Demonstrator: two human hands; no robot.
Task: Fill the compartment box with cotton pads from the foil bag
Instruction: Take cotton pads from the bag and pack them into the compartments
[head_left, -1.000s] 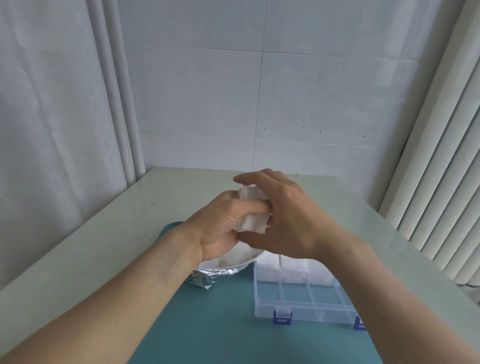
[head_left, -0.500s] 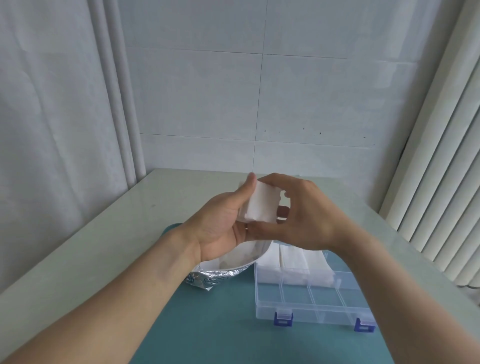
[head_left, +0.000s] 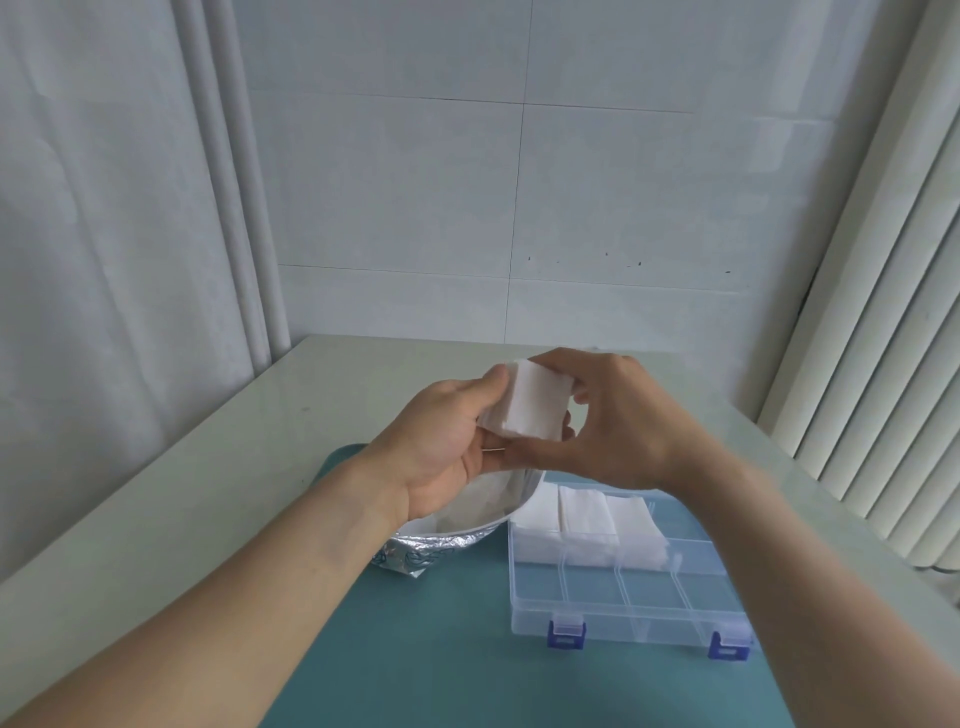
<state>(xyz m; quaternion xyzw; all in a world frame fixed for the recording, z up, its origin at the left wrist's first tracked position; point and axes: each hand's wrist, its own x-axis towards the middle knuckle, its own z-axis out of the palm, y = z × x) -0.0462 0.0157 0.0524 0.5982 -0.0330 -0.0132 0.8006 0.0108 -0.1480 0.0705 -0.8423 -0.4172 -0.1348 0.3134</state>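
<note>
Since the earlier frame, the hands had drawn slightly apart, exposing the stack of cotton pads pinched between left hand and right hand above the foil bag. The compartment box showed its far row filled and its near row empty.

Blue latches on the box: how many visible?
2. Both on the compartment box's near front edge: one blue latch toward its left end, the other toward its right end. None seems hidden.

Pale tiled wall behind a light table, white curtain left, vertical blinds right.
</note>
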